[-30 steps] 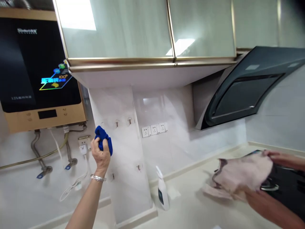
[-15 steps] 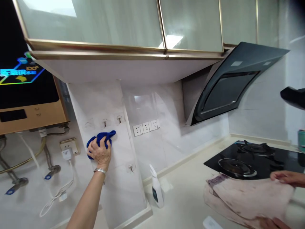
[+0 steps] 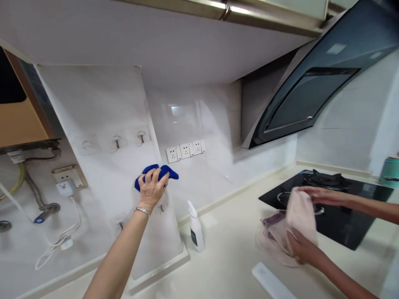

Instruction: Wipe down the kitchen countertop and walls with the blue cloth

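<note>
My left hand [image 3: 151, 187] presses a blue cloth [image 3: 157, 172] flat against the white tiled wall column [image 3: 102, 108], just below a row of small hooks [image 3: 141, 136]. A silver bracelet sits on that wrist. My right hand is out of sight. At the right, a co-worker's two hands [image 3: 314, 195] hold a pale pink towel [image 3: 297, 216] over the counter beside the black gas hob [image 3: 333, 199].
A white spray bottle [image 3: 195, 227] stands on the cream counter [image 3: 230, 257] at the column's foot. Wall sockets [image 3: 184, 151] sit right of my hand. A water heater [image 3: 18, 120], pipes and a plugged cable are at left. The range hood [image 3: 314, 95] hangs at upper right.
My left hand has slid the blue cloth to the right and down across the column. My view has dropped and turned right. The co-worker's hands have gathered the pink towel up.
</note>
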The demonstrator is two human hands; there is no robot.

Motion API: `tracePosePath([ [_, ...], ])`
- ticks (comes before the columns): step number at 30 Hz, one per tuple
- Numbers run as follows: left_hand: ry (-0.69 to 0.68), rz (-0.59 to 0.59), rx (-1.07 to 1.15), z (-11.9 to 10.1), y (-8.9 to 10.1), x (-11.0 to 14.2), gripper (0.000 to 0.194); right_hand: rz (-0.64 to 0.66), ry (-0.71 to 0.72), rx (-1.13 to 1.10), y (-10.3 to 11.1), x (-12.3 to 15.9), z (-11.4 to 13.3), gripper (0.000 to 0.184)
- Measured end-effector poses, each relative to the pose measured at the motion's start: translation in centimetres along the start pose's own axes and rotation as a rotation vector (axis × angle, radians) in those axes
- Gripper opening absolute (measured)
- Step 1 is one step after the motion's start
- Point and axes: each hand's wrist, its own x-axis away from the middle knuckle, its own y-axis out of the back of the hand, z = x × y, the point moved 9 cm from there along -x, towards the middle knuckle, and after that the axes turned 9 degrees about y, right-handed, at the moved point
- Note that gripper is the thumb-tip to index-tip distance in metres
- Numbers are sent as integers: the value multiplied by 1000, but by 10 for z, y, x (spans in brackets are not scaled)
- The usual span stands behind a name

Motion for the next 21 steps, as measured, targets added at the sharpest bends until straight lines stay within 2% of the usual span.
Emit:
tracePosePath([
  [4, -323, -11, -98, -14, 9, 39, 28, 111, -18, 136, -31, -87, 11, 55],
  [7, -531, 56, -150, -10, 18, 65, 34, -8, 6, 344, -23, -142, 36, 64],
  [9, -558, 88, -170, 2, 24, 67, 35, -52, 42, 483, -12, -165, 52, 65],
  [12, -448, 44, -202, 26, 40, 41, 28, -23, 77, 606, 12, -177, 62, 63],
  [16, -76, -46, -244, 59, 68, -18, 25, 15, 139, 498, 56, -166, 72, 52],
  [18, 79, -54, -217, 65, 75, -37, 29, 47, 198, 393, 68, -160, 87, 48],
  [21, 186, -80, -145, 55, 73, -46, 31, 107, 214, 333, 68, -160, 108, 52],
])
